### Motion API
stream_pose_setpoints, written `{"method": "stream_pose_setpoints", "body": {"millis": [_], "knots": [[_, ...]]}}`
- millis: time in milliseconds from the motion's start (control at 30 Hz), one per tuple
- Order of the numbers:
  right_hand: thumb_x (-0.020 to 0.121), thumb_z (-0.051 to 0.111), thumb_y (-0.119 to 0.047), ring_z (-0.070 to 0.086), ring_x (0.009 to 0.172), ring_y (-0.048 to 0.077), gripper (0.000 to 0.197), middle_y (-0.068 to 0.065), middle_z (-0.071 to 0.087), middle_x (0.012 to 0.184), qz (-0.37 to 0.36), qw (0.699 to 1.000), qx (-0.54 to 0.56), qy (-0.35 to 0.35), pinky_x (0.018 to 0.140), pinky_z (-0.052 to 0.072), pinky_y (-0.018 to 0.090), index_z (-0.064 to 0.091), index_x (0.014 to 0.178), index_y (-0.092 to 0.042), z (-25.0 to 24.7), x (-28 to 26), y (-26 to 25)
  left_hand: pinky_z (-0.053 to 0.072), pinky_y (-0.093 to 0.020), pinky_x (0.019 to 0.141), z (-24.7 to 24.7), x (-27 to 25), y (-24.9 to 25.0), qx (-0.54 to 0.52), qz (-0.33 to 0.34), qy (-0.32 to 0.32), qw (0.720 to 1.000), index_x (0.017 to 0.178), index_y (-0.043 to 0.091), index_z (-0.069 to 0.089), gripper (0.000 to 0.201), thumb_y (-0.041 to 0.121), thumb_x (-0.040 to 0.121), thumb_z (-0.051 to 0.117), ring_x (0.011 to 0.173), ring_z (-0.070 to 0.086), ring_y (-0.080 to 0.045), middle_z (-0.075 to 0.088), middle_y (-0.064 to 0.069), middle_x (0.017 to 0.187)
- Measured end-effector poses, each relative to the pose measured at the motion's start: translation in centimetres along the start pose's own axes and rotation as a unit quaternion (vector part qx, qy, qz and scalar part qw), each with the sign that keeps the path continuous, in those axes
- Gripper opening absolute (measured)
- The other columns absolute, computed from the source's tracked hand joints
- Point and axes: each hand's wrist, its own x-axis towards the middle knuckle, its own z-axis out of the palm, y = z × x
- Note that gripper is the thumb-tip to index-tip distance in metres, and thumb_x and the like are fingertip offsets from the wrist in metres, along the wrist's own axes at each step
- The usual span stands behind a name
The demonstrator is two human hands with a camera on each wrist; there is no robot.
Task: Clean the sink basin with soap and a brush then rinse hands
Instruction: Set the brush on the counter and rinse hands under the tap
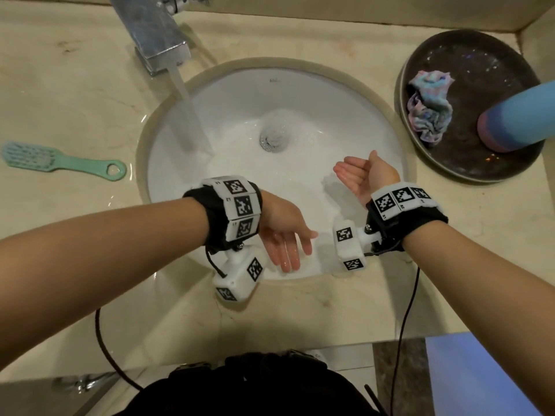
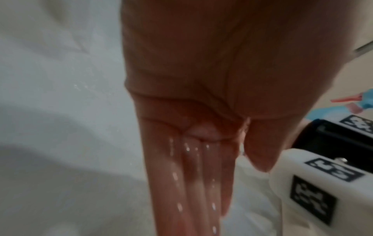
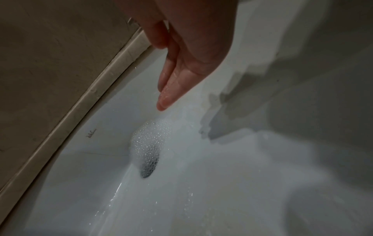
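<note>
The white round sink basin [image 1: 345,121] sits in a beige counter, with foam around its drain [image 1: 274,136]. Water runs from the chrome tap [image 1: 156,34] into the basin's left side. My left hand [image 1: 285,241] hangs over the basin's near edge, wet, fingers straight and pointing down, holding nothing [image 2: 193,183]. My right hand [image 1: 357,172] is held over the basin's right side, fingers straight, wet and empty [image 3: 171,86]. Both hands are apart from the water stream. The green brush [image 1: 57,162] lies on the counter left of the basin.
A dark round tray [image 1: 450,172] at the right holds a crumpled multicoloured cloth [image 1: 429,106] and a blue bottle [image 1: 519,115] with a pink base. A wall edge runs along the back. Cables hang from both wrist cameras over the counter's front edge.
</note>
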Motion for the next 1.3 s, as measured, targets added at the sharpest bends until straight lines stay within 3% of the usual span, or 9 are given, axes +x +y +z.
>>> {"method": "stream_pose_setpoints", "body": {"millis": [233,367,500,600,767,967,1067,1200,1300], "knots": [[0.103,0.026,-0.036,0.065,0.080,0.023,0.053,0.017,0.064,0.090,-0.001,1.000,0.000,-0.007,0.066,0.057,0.025,0.059,0.085,0.002,-0.1,-0.8,0.4,0.053,-0.025,0.060,-4.0,-0.5,-2.2,-0.154,0.080,0.232,0.957,0.102,0.007,0.055,0.030,0.031,0.101,0.037,0.062,0.064,-0.016,0.064,-0.007,0.082],[0.103,0.026,-0.036,0.065,0.080,0.023,0.053,0.017,0.063,0.093,-0.002,1.000,-0.002,-0.013,0.065,0.057,0.024,0.058,0.085,0.002,0.1,-1.4,0.4,0.053,-0.018,0.051,-8.9,-2.8,-4.8,-0.447,0.201,0.352,0.797,0.085,0.007,0.056,0.038,0.030,0.103,0.030,0.050,0.067,-0.010,0.069,-0.004,0.060],[0.103,0.027,-0.036,0.065,0.081,0.022,0.052,0.016,0.064,0.090,-0.004,1.000,0.001,-0.012,0.067,0.057,0.024,0.058,0.086,0.002,0.1,-1.8,0.5,0.056,-0.021,0.057,-11.7,-5.8,-6.0,-0.632,0.324,0.333,0.619,0.080,0.001,0.059,0.037,0.015,0.101,0.031,0.058,0.067,-0.017,0.067,-0.010,0.065],[0.103,0.027,-0.036,0.066,0.082,0.022,0.052,0.016,0.064,0.090,-0.002,1.000,0.004,-0.015,0.071,0.057,0.024,0.058,0.086,0.002,0.1,-2.1,0.7,0.053,-0.021,0.048,-12.1,-6.9,-5.5,-0.693,0.375,0.296,0.540,0.074,0.000,0.054,0.037,0.011,0.101,0.031,0.051,0.061,-0.019,0.059,-0.008,0.063],[0.103,0.027,-0.036,0.066,0.083,0.023,0.052,0.016,0.064,0.090,-0.004,1.000,0.010,-0.017,0.072,0.057,0.025,0.059,0.087,0.002,0.2,-2.6,1.1,0.052,-0.020,0.047,-10.8,-7.0,-5.1,-0.649,0.374,0.298,0.592,0.071,-0.001,0.054,0.038,0.003,0.100,0.030,0.049,0.060,-0.015,0.059,-0.008,0.063],[0.103,0.027,-0.036,0.066,0.081,0.023,0.052,0.016,0.064,0.090,-0.011,1.000,0.019,-0.018,0.068,0.057,0.024,0.058,0.086,0.002,-0.4,-3.0,1.3,0.057,-0.019,0.059,-7.2,-6.1,-4.1,-0.428,0.225,0.260,0.836,0.089,-0.001,0.060,0.023,0.008,0.098,0.040,0.062,0.070,-0.013,0.072,-0.009,0.069],[0.103,0.026,-0.036,0.065,0.079,0.023,0.054,0.016,0.063,0.088,-0.010,1.000,0.025,-0.014,0.067,0.057,0.024,0.058,0.085,0.003,-0.8,-3.2,1.5,0.057,-0.022,0.067,-2.6,-4.0,-2.2,-0.255,0.140,0.150,0.945,0.099,-0.010,0.060,0.031,0.008,0.100,0.034,0.071,0.071,-0.019,0.071,-0.016,0.077],[0.103,0.026,-0.037,0.065,0.079,0.022,0.054,0.016,0.063,0.087,-0.010,1.000,0.023,-0.011,0.066,0.057,0.023,0.058,0.085,0.002,-1.3,-3.5,1.9,0.053,-0.031,0.082,2.1,-0.8,-1.0,-0.095,0.029,0.057,0.993,0.122,-0.017,0.048,0.040,0.013,0.102,0.033,0.115,0.055,-0.038,0.055,-0.031,0.121],[0.103,0.027,-0.036,0.065,0.079,0.022,0.053,0.017,0.064,0.087,-0.019,1.000,0.024,-0.003,0.064,0.057,0.023,0.058,0.084,0.003,-1.7,-3.7,2.0,0.050,-0.034,0.088,2.4,-0.1,-0.7,-0.068,0.008,0.058,0.996,0.121,-0.015,0.050,0.040,0.016,0.102,0.034,0.117,0.054,-0.038,0.055,-0.030,0.122]]}}
